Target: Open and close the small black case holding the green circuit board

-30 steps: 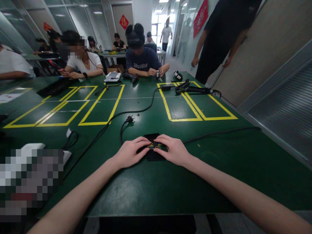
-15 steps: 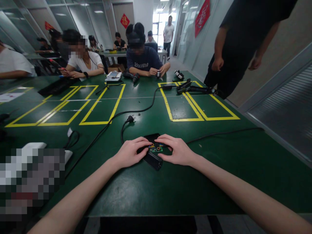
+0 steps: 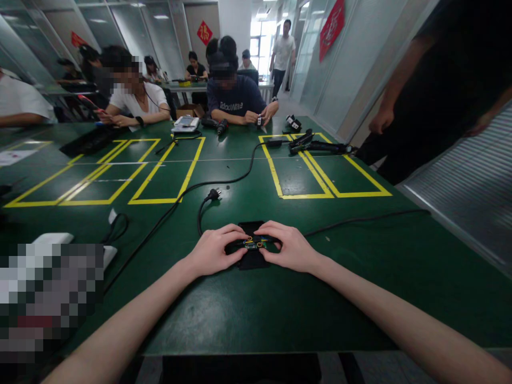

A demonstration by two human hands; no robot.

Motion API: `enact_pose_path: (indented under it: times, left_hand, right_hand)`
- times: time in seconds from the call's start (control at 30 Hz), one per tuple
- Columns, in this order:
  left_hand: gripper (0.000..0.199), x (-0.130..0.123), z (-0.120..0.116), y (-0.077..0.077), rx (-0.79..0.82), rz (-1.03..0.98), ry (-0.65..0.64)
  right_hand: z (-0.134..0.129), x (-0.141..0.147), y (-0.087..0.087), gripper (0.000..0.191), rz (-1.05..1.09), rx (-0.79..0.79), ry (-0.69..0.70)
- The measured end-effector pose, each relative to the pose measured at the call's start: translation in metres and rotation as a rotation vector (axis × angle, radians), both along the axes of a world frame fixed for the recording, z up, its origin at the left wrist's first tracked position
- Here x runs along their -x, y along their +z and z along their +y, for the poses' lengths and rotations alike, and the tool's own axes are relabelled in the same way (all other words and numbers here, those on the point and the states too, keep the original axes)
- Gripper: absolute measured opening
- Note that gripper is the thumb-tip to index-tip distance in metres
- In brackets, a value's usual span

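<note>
A small green circuit board with copper-coloured rings lies between my hands at the near middle of the green table. My left hand grips its left end with thumb and fingers, and my right hand grips the right end the same way. Black casing pieces show behind and in front of the board, partly covered by my fingers. A black cable with a plug curves behind my left hand. Another black cable runs off to the right from my right hand.
Yellow tape outlines mark the green table. A long black cable crosses it. Blurred white items stand at the left. A drill and black tool parts lie farther back. People sit opposite; one stands at the right.
The near black casing piece has turned from slanted to straight under the board. The standing person at the right has shifted rightward, and a person in the back has come closer.
</note>
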State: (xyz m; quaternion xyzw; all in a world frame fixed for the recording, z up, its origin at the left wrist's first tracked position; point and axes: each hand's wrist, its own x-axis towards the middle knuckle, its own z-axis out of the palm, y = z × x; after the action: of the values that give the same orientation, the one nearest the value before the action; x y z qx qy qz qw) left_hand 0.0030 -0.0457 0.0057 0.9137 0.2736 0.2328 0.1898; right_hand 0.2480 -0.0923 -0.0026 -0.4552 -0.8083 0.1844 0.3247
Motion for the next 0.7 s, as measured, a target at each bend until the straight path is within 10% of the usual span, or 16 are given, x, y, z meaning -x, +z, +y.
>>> enact_pose_path:
  times: [0.7]
  left_hand:
    - [0.017, 0.007, 0.012, 0.003, -0.005, -0.015, 0.125]
  right_hand:
    - [0.013, -0.034, 0.003, 0.015, -0.2, -0.053, -0.064]
